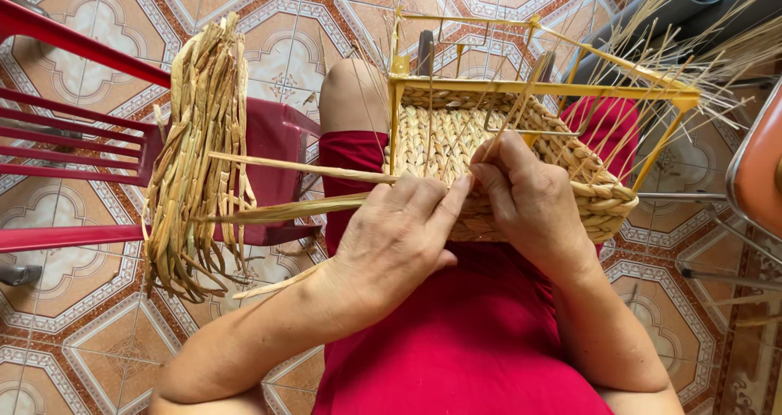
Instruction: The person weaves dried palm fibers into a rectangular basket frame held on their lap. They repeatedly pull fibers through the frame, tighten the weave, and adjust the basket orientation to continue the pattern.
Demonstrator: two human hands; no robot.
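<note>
Underfoot, patterned orange-and-white floor tiles (73,317) spread out; a red plastic chair (81,138) at left carries a bundle of dried straw strands (199,154). On the lap, the half-woven basket (489,146) sits in a yellow wire frame (538,85). Left hand (399,236) fingers pinch a strand (301,168); right hand (529,199) fingers press together on the weave

Both forearms reach forward over the lap, left hand (399,236) and right hand (529,199) side by side, fingers curled, fingertips pinched together and touching.
</note>
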